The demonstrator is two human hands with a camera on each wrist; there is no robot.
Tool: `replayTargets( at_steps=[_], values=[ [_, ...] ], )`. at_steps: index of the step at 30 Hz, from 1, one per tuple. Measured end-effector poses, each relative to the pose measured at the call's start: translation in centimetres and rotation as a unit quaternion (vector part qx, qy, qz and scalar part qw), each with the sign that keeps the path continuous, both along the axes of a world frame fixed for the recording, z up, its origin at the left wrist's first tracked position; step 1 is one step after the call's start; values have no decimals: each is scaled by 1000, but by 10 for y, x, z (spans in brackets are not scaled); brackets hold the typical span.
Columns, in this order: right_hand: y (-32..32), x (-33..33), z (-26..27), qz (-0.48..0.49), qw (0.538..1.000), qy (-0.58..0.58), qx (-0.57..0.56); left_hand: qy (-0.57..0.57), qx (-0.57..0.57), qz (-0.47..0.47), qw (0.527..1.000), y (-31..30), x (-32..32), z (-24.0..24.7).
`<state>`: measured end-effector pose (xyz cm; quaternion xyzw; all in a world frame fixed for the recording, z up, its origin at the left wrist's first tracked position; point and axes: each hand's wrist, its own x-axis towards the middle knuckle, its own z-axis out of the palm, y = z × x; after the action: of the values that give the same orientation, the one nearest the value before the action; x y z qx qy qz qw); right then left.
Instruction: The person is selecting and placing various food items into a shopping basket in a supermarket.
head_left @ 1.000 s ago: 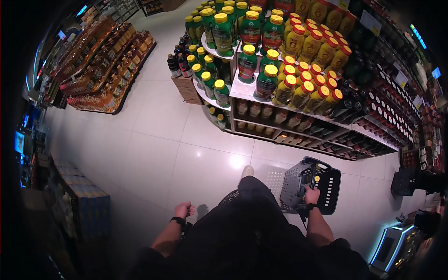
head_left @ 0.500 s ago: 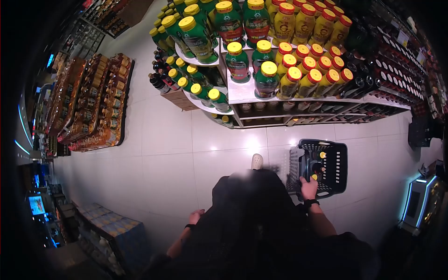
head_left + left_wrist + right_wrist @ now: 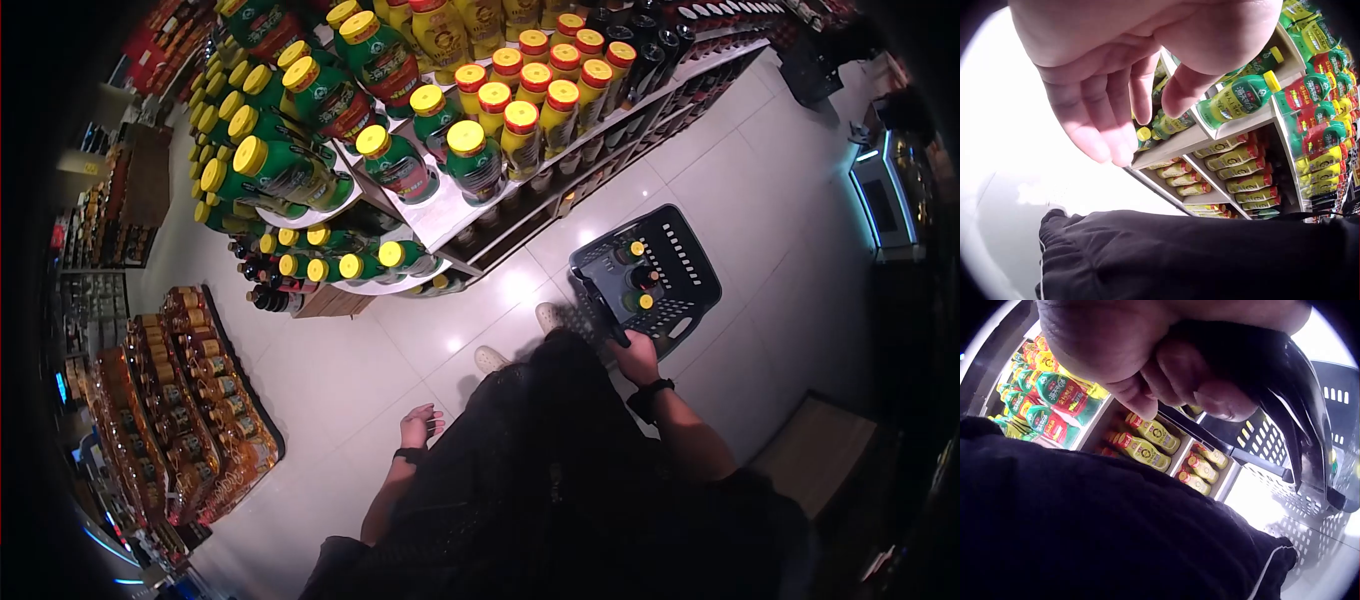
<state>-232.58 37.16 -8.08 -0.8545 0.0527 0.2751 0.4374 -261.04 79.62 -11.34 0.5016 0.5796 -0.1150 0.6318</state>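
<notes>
My right hand (image 3: 637, 357) grips the black handle (image 3: 600, 312) of a dark grey perforated basket (image 3: 700, 262), held at my right side above the floor. Several bottles lie inside, among them a yellow-capped one (image 3: 640, 300). In the right wrist view the fingers (image 3: 1179, 375) curl round the handle (image 3: 1285, 394). My left hand (image 3: 421, 426) hangs beside my left leg, fingers loosely bent and holding nothing. The left wrist view shows the same hand (image 3: 1129, 75) with bottles on shelves beyond it, not touched.
A shelf unit (image 3: 430, 215) of green and yellow bottles with yellow or red caps stands ahead. At the left is a tiered display (image 3: 200, 400) of amber bottles. A brown box-like surface (image 3: 815, 450) lies at lower right, a lit-edged machine (image 3: 885, 195) at far right. Tiled floor (image 3: 350, 370) lies between.
The view has turned, so the shelf unit appears nearer and tilted, and more of the basket's inside shows. Both shoes are now visible. The right hand still grips the handle; the left remains free.
</notes>
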Motion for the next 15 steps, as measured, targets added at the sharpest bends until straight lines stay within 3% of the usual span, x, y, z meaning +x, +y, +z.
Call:
replayTargets(
  at_steps=[4, 5, 8, 9, 15],
  values=[
    [17, -17, -5, 8, 997, 75, 22, 14, -11, -44, 999, 48, 13, 1],
    [17, -23, -21, 24, 996, 51, 62, 19, -14, -61, 998, 56, 13, -1],
    [32, -33, -8, 58, 997, -48, -28, 42, -23, -104, 993, 75, 12, -7],
    [38, -28, 8, 49, 997, 12, -50, 56, -25, -111, 992, 77, 15, -3],
    [38, -30, 0, 70, 997, 45, -2, 114, -28, -127, 985, 62, 51, 29]
  ],
)
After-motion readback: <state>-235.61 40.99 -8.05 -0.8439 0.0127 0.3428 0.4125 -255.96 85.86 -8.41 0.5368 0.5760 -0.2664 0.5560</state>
